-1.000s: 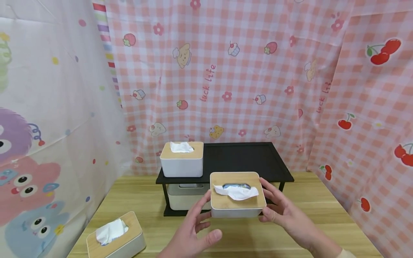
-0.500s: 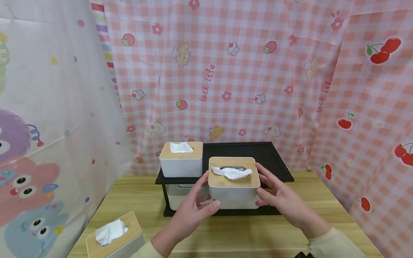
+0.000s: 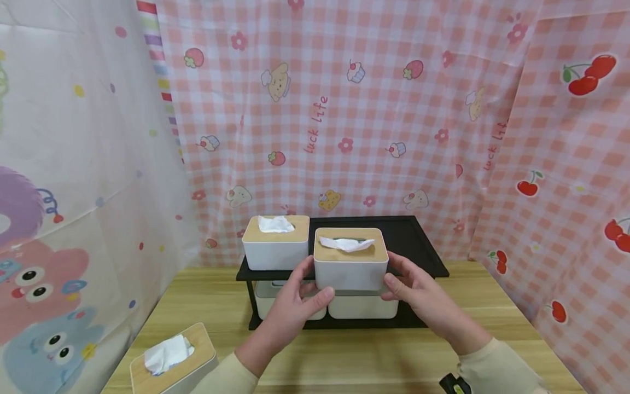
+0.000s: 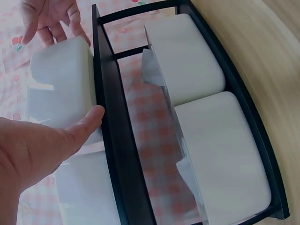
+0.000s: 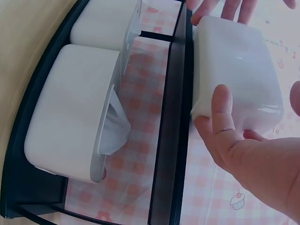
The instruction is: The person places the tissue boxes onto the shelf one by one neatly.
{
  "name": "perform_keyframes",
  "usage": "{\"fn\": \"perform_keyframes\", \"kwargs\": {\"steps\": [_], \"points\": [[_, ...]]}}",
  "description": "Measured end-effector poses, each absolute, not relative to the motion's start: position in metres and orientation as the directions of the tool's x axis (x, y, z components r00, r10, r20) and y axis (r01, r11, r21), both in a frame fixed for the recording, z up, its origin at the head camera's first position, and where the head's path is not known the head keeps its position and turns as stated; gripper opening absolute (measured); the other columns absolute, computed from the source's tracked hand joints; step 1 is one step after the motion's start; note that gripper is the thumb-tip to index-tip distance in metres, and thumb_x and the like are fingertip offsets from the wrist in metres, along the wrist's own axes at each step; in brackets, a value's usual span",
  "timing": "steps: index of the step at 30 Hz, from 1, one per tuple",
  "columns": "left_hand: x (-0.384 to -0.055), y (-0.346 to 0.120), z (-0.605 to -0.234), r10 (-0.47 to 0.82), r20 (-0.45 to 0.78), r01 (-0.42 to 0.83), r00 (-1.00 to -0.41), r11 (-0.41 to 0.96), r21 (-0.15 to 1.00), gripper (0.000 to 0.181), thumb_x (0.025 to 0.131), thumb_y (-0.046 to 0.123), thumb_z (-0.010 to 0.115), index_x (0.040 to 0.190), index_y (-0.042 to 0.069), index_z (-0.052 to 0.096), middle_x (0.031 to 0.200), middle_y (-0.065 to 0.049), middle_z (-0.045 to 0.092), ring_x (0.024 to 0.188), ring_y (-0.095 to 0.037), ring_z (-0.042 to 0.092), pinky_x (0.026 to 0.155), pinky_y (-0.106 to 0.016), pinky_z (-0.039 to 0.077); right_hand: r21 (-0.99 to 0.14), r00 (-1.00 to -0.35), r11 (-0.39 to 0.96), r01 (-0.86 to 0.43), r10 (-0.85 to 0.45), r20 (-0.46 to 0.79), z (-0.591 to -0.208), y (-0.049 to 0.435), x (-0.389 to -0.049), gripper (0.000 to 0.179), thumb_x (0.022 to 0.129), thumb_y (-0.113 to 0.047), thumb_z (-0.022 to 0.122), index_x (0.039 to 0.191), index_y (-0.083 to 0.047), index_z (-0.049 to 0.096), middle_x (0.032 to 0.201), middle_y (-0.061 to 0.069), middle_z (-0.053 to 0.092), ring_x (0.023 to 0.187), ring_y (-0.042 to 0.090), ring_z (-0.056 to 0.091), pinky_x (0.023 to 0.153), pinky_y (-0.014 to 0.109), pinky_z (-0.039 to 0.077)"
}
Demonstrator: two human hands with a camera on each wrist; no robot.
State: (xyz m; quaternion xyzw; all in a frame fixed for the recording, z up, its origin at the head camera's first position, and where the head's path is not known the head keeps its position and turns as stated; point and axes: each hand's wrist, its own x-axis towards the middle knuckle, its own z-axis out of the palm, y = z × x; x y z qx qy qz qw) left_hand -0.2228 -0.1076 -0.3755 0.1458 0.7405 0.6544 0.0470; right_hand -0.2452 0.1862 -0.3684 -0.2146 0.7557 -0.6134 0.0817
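A white tissue box (image 3: 350, 276) with a wood-look lid and a tissue poking out is held between both hands at the front of the black two-tier rack's (image 3: 406, 241) upper shelf. My left hand (image 3: 290, 306) grips its left end, thumb toward the front. On the right end, my right hand (image 3: 425, 298) holds it with the thumb on the front face (image 5: 234, 65) and fingers around the side. Whether its base touches the shelf cannot be told. Just left of it, a similar tissue box (image 3: 275, 256) stands on the same shelf.
Two more tissue boxes (image 3: 361, 308) sit side by side on the rack's lower tier. Another tissue box (image 3: 200, 340) lies angled on the wooden table (image 3: 364, 355) at front left. Patterned curtains (image 3: 315, 109) enclose the back and sides.
Both hands have raised the held tissue box and carried it forward, from in front of the rack to the upper shelf's front edge. The lower boxes have come into view beneath it.
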Motion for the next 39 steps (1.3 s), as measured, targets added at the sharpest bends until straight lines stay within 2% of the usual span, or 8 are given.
{"fn": "perform_keyframes", "kwargs": {"steps": [7,11,15,18,20,22,29,39], "points": [[-0.224,-0.106,-0.38,0.263,0.157,0.182,-0.952,0.073,0.981,0.09,0.102,0.038,0.073,0.17,0.011,0.02,0.178,-0.011,0.023,0.156,-0.039,0.041,0.125,-0.061,0.038,-0.96,-0.919,0.179,-0.217,-0.367,0.14,-0.368,0.184,-0.245,0.067,0.114,-0.027,0.053,0.167,0.001,0.022,0.173,0.024,0.027,0.133,0.041,0.062,0.105,0.023,0.052],[-0.224,-0.106,-0.384,0.25,0.159,0.189,-0.955,0.098,0.977,0.089,0.101,0.04,0.074,0.17,0.014,0.024,0.177,-0.011,0.026,0.156,-0.038,0.042,0.124,-0.062,0.038,-0.964,-0.921,0.16,-0.213,-0.362,0.144,-0.37,0.182,-0.245,0.068,0.114,-0.027,0.054,0.167,0.002,0.023,0.173,0.024,0.027,0.141,0.04,0.054,0.105,0.023,0.053],[-0.224,-0.105,-0.384,0.231,0.159,0.195,-0.96,0.145,0.97,0.088,0.1,0.044,0.075,0.169,0.016,0.028,0.174,-0.009,0.03,0.152,-0.037,0.045,0.121,-0.058,0.043,-0.961,-0.92,0.149,-0.231,-0.355,0.166,-0.371,0.182,-0.245,0.066,0.114,-0.025,0.053,0.166,0.003,0.024,0.171,0.026,0.031,0.141,0.027,0.053,0.104,0.022,0.054],[-0.223,-0.104,-0.384,0.218,0.152,0.193,-0.964,0.176,0.965,0.089,0.1,0.046,0.075,0.17,0.016,0.028,0.17,-0.009,0.032,0.144,-0.034,0.047,0.114,-0.051,0.049,-0.958,-0.917,0.152,-0.244,-0.359,0.176,-0.372,0.182,-0.244,0.066,0.114,-0.024,0.053,0.166,0.004,0.025,0.17,0.027,0.034,0.133,0.013,0.056,0.103,0.018,0.052],[-0.222,-0.104,-0.383,0.214,0.146,0.187,-0.966,0.184,0.965,0.091,0.1,0.046,0.075,0.17,0.016,0.027,0.167,-0.01,0.033,0.14,-0.032,0.048,0.109,-0.047,0.051,-0.956,-0.913,0.151,-0.252,-0.364,0.183,-0.372,0.183,-0.243,0.066,0.114,-0.023,0.054,0.166,0.004,0.025,0.169,0.028,0.035,0.131,0.008,0.057,0.102,0.017,0.052],[-0.22,-0.103,-0.383,0.214,0.141,0.181,-0.967,0.178,0.967,0.091,0.099,0.046,0.075,0.171,0.017,0.026,0.166,-0.009,0.033,0.138,-0.032,0.048,0.107,-0.045,0.052,-0.953,-0.911,0.153,-0.262,-0.365,0.192,-0.373,0.183,-0.242,0.066,0.113,-0.023,0.055,0.166,0.004,0.026,0.168,0.028,0.037,0.133,0.011,0.057,0.102,0.016,0.051],[-0.213,-0.104,-0.382,0.232,0.123,0.166,-0.965,0.175,0.971,0.088,0.1,0.049,0.073,0.17,0.025,0.026,0.16,-0.016,0.042,0.135,-0.038,0.055,0.106,-0.052,0.056,-0.945,-0.907,0.149,-0.29,-0.357,0.222,-0.374,0.182,-0.24,0.063,0.113,-0.021,0.056,0.165,0.001,0.03,0.167,0.026,0.039,0.145,0.041,0.048,0.101,0.016,0.052],[-0.214,-0.104,-0.381,0.253,0.101,0.155,-0.962,0.203,0.967,0.088,0.101,0.054,0.071,0.171,0.027,0.024,0.163,-0.021,0.043,0.14,-0.042,0.054,0.109,-0.058,0.054,-0.947,-0.908,0.158,-0.278,-0.365,0.206,-0.375,0.181,-0.241,0.065,0.113,-0.023,0.054,0.168,-0.001,0.026,0.175,0.023,0.027,0.153,0.047,0.037,0.102,0.013,0.049]]}}
